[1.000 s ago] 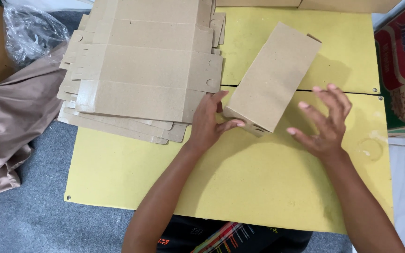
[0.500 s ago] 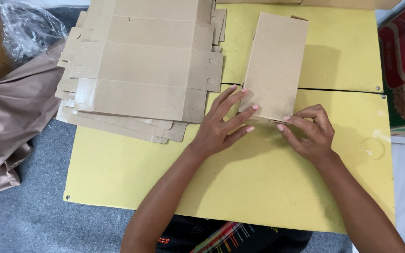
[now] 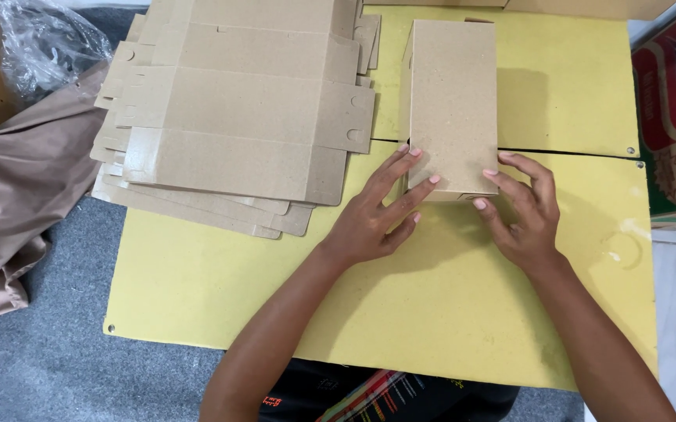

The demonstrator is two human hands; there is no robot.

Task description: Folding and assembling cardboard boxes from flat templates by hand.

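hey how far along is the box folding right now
Done: one brown cardboard box stands folded into shape on the yellow board. In hand: the left hand and right hand press at its near end, fingertips on the end flap, so that end looks to be closing. Left: a stack of flat box blanks lies unfolded beside it; no other finished boxes show.

Packing workshop: flat carton blanks [image 3: 236,125] stacked on yellow board [image 3: 463,312].
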